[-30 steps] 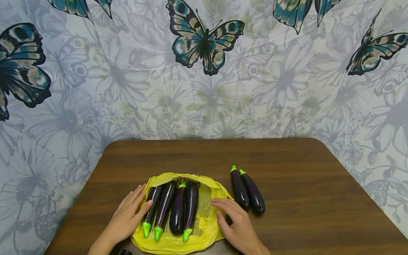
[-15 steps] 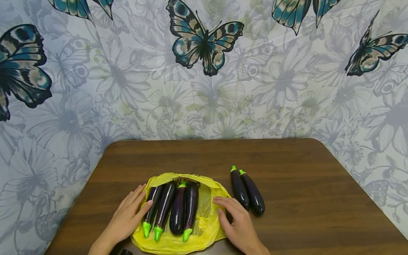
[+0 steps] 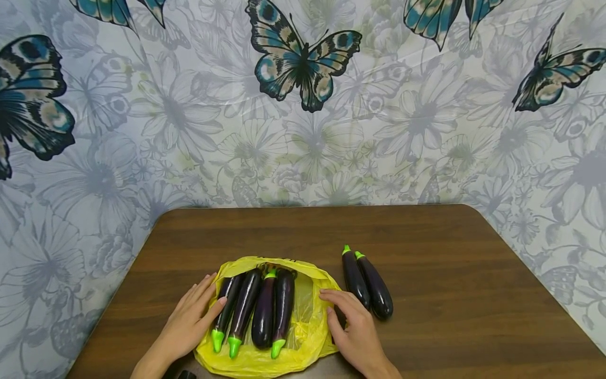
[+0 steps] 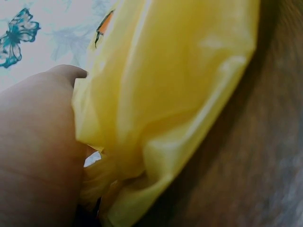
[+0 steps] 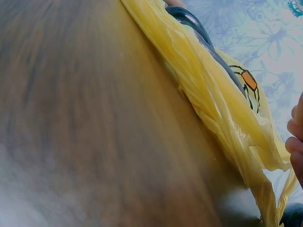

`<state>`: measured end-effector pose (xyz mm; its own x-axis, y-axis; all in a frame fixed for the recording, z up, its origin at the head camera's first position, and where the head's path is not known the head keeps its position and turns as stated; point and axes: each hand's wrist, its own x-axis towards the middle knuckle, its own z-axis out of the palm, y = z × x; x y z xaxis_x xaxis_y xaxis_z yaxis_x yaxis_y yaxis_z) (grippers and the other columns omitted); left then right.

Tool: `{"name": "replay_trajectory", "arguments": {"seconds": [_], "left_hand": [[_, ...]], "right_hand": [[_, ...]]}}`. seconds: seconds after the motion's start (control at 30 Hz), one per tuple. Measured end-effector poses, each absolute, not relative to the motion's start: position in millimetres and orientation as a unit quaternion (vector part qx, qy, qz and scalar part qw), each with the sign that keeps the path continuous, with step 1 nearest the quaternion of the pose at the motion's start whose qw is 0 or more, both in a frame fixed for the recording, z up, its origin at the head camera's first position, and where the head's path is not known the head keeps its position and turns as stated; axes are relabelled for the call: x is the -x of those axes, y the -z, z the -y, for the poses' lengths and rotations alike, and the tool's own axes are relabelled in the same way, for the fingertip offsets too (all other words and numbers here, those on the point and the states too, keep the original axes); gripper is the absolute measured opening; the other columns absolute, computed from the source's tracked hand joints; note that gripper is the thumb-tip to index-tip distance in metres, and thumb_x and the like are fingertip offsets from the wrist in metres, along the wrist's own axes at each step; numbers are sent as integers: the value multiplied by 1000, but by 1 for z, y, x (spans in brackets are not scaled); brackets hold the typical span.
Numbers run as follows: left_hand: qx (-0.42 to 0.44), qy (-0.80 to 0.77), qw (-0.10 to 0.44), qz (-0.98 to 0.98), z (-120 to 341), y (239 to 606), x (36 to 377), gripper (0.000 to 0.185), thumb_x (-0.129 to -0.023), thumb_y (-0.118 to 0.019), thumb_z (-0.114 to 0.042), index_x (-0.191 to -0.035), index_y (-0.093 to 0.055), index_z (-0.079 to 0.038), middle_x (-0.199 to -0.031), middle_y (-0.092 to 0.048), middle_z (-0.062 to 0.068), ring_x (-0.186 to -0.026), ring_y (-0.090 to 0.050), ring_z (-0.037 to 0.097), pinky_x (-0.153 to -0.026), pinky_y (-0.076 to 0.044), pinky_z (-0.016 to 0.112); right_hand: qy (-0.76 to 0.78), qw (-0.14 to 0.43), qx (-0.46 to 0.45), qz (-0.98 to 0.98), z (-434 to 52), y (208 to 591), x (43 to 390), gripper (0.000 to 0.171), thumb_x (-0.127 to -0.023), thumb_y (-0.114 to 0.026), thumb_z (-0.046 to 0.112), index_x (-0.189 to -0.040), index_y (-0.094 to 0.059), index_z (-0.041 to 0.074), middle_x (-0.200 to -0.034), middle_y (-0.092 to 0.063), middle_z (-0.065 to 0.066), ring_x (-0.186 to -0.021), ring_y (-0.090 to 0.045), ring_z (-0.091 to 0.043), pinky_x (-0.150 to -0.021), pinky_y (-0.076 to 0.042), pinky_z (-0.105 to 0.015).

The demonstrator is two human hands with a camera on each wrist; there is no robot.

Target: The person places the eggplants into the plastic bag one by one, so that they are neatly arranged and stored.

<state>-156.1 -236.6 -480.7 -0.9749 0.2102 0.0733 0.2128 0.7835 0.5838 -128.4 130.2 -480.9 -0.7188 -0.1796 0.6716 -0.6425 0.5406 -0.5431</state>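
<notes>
A yellow plastic bag [image 3: 303,363] lies with its mouth spread wide, and several eggplants [image 3: 263,313] rest side by side in it. My left hand [image 3: 187,318] rests along the bag's left edge, its fingers extended and its thumb over the rim beside the leftmost eggplant. At the right edge is my right hand [image 3: 352,329], with loosely bent fingers at the rim and the thumb apart from them. The right wrist view shows its fingers [image 5: 296,137] close to the bag's edge. In the left wrist view the bag [image 4: 165,85] stands beside the left hand.
Two more eggplants [image 3: 368,284] lie on the brown wooden table [image 3: 450,295], just right of the bag. A small dark object [image 3: 187,375] shows at the bottom edge. Behind the table hangs a butterfly-patterned cloth [image 3: 312,152].
My right hand has shifted slightly right and upward, and the bag's right rim has drawn in a little beside it. The left hand and the eggplants stay in place.
</notes>
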Motion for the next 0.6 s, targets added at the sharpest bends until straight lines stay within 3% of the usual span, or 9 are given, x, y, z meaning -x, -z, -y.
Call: {"name": "replay_trajectory", "arguments": {"seconds": [0.6], "left_hand": [[114, 311, 8, 943, 236, 482, 155, 69, -108, -45, -52, -159, -38, -5, -168, -29, 17, -155, -22, 43, -122, -18, 67]], "right_hand": [[-407, 286, -222, 838, -137, 483, 133, 33, -88, -69, -10, -116, -74, 8, -121, -73, 1, -111, -68, -20, -102, -46, -10]]}}
